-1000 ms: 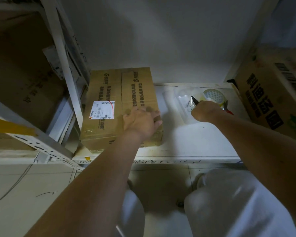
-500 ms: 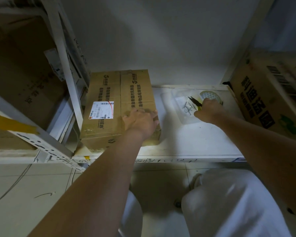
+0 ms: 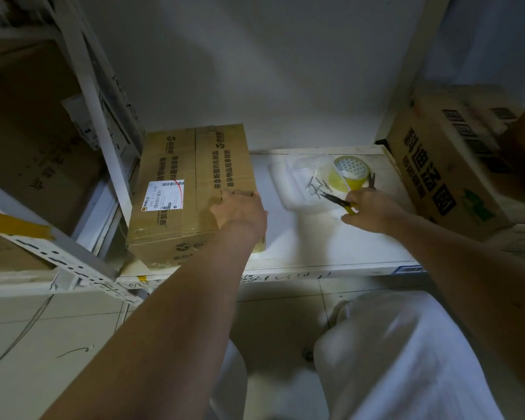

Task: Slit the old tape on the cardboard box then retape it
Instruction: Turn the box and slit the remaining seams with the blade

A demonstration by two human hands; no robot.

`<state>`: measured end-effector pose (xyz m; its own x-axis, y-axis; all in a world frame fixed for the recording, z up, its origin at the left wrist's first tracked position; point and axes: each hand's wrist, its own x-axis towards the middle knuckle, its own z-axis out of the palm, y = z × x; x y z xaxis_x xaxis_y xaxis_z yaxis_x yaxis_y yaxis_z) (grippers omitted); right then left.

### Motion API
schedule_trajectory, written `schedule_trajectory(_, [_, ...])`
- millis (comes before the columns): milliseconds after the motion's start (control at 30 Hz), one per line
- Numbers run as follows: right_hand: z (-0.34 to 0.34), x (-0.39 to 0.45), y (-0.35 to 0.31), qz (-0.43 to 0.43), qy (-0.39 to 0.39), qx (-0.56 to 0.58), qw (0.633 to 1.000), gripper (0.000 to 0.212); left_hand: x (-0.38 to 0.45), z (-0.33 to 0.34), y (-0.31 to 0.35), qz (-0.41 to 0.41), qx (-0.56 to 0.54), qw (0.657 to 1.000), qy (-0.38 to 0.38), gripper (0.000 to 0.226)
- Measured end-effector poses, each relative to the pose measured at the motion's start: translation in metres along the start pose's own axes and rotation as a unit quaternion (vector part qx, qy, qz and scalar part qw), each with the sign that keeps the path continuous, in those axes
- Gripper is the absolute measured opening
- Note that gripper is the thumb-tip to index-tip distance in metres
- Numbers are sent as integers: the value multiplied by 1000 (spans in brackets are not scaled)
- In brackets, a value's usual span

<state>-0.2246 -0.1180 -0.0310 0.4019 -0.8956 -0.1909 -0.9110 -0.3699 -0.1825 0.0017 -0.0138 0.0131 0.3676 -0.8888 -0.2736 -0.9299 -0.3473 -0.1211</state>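
right hand grips yellow-handled pliers; left hand rests flat on cardboard box.

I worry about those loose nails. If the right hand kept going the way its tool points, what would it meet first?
The right hand grips a yellow-handled tool whose dark tip points up-left at the clear tray. It would likely meet the nails in that tray first; depth is hard to judge.

Bare forearms, no sleeves visible, no watch or rings on left hand; loose white trousers.
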Motion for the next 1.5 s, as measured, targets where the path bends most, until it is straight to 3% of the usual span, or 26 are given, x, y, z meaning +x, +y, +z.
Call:
schedule_trajectory(333, [20, 2, 10, 8, -83, -58, 995, 58, 2, 6, 6, 9, 19, 999, 40, 43])
schedule_trajectory(1033, [41, 11, 18, 76, -85, -85, 990, 60, 13, 27, 9, 31, 37, 990, 135, 28])
schedule_trajectory(1500, [56, 6, 28, 133, -78, -56, 986, 80, 11, 28, 9, 37, 36, 988, 148, 32])
